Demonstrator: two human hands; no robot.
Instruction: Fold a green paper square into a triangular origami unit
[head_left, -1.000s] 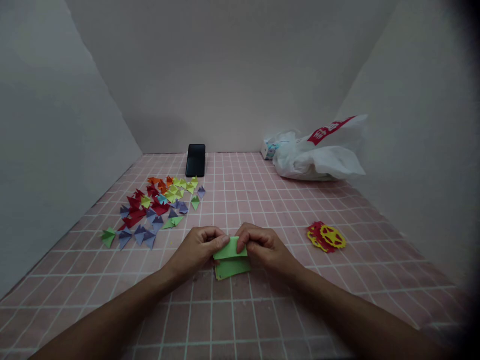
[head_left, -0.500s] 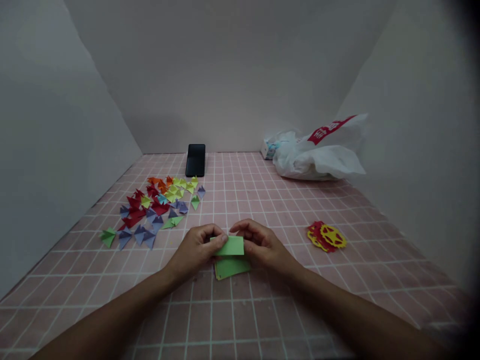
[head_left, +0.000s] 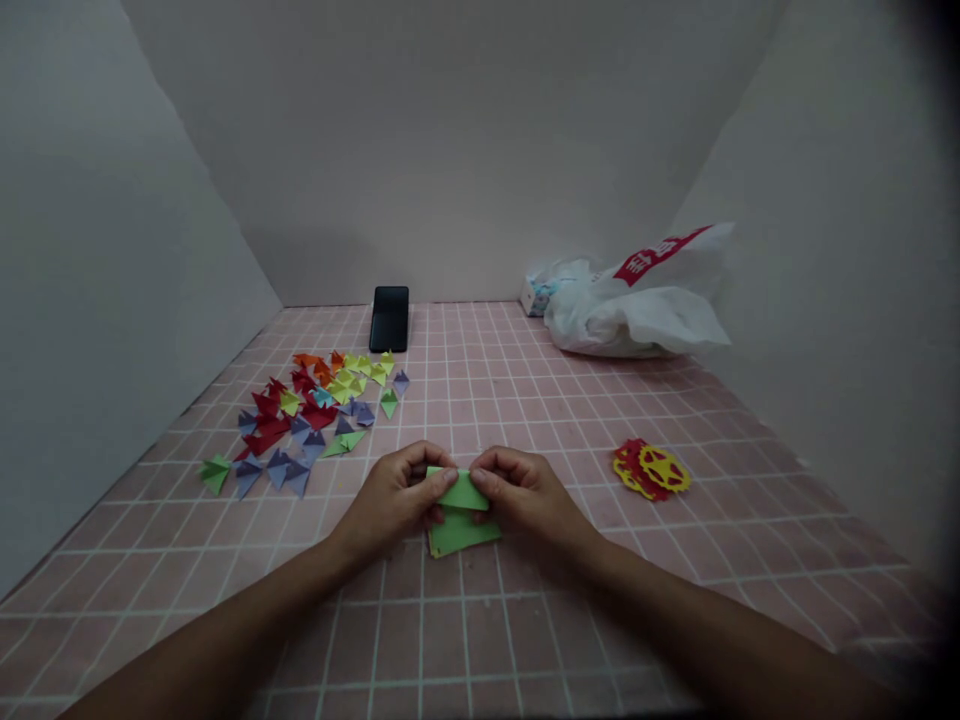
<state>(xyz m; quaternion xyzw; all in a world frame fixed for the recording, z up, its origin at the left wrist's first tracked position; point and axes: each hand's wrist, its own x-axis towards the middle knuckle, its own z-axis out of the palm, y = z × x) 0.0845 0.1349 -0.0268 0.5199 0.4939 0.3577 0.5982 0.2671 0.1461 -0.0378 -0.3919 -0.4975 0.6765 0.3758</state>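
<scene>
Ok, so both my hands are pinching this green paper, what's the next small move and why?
Probably press the fold flat. Your left hand and right hand pinch the green slip at both ends, raised over the green sheets on the table, and it looks half folded, not creased.

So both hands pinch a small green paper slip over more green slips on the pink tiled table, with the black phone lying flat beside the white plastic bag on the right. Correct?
Not quite. The head view shows the black phone standing at the back wall, above the colourful folded paper triangles, well apart from the white plastic bag. The left hand and right hand do pinch the green paper slip.
</scene>
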